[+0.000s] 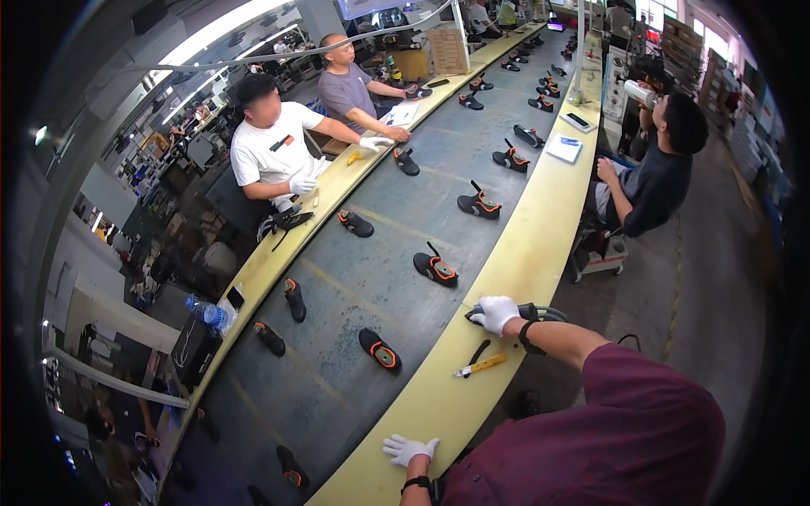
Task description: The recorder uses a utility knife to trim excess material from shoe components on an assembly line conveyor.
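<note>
Two gloved hands: right hand (495,312) clenched around a dark tool (540,313), left hand (408,449) spread flat on the yellow ledge (506,261).

Brown cardboard box (448,51) at belt's far end, dark phone (578,120) on ledge

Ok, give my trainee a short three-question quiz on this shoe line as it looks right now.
1. True or false: the right hand grips a dark tool on the yellow ledge.
2. Where is the left hand? A) flat on the ledge B) lifting a shoe
3. What lies on the ledge between the hands?

Key: 1 true; 2 A; 3 a yellow-handled knife.
</note>
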Action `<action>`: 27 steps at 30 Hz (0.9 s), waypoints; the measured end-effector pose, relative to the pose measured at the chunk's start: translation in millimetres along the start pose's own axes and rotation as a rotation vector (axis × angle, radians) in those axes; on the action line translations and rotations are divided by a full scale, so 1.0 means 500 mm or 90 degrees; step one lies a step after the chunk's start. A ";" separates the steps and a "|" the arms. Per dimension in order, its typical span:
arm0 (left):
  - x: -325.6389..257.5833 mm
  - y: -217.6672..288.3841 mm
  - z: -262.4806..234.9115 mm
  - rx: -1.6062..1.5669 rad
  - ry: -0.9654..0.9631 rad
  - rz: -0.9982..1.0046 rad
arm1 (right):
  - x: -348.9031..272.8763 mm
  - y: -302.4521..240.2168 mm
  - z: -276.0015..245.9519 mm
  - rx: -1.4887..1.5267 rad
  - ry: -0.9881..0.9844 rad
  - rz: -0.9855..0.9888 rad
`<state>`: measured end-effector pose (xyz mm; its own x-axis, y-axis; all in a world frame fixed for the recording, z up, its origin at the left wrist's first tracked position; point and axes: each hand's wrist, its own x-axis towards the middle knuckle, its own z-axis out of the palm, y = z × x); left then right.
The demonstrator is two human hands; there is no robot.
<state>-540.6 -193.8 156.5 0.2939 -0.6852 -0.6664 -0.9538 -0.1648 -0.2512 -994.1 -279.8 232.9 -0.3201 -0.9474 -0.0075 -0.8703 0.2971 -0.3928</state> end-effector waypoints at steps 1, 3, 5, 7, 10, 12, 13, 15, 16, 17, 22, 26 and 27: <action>-0.001 0.000 0.001 0.002 -0.001 -0.002 | 0.002 -0.004 -0.006 -0.012 -0.024 0.015; -0.004 0.001 -0.003 0.002 -0.002 -0.001 | 0.002 -0.006 -0.009 -0.024 -0.048 0.031; -0.009 0.004 -0.009 0.004 -0.002 0.003 | 0.000 0.001 -0.006 -0.028 0.002 0.002; -0.009 0.001 -0.009 0.001 -0.003 0.003 | 0.000 -0.004 -0.008 -0.025 -0.002 0.004; -0.010 0.001 -0.008 0.005 -0.002 0.001 | -0.001 -0.008 -0.014 -0.023 -0.017 0.013; -0.010 0.002 -0.009 0.004 -0.002 0.002 | -0.001 -0.008 -0.017 -0.023 -0.029 0.019; -0.010 0.003 -0.009 0.003 -0.003 0.003 | -0.002 -0.007 -0.017 -0.024 -0.028 0.018; -0.009 0.005 -0.009 0.001 -0.003 0.002 | -0.002 -0.007 -0.018 -0.024 -0.027 0.016; -0.009 0.005 -0.008 0.000 -0.003 0.000 | -0.002 -0.008 -0.019 -0.027 -0.030 0.020; -0.009 0.005 -0.007 -0.001 -0.003 0.000 | -0.001 -0.009 -0.019 -0.029 -0.033 0.024; -0.004 0.003 -0.002 -0.014 0.000 0.006 | -0.005 -0.002 -0.007 -0.017 -0.028 0.026; 0.000 0.003 0.005 -0.016 0.006 0.006 | -0.003 -0.001 -0.002 -0.025 -0.021 0.012; -0.001 0.003 0.003 -0.017 0.004 0.007 | -0.003 0.000 -0.001 -0.025 -0.020 0.013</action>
<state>-542.3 -192.6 155.2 0.2827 -0.6911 -0.6651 -0.9585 -0.1763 -0.2242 -994.0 -278.3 233.1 -0.3258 -0.9444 -0.0441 -0.8783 0.3196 -0.3556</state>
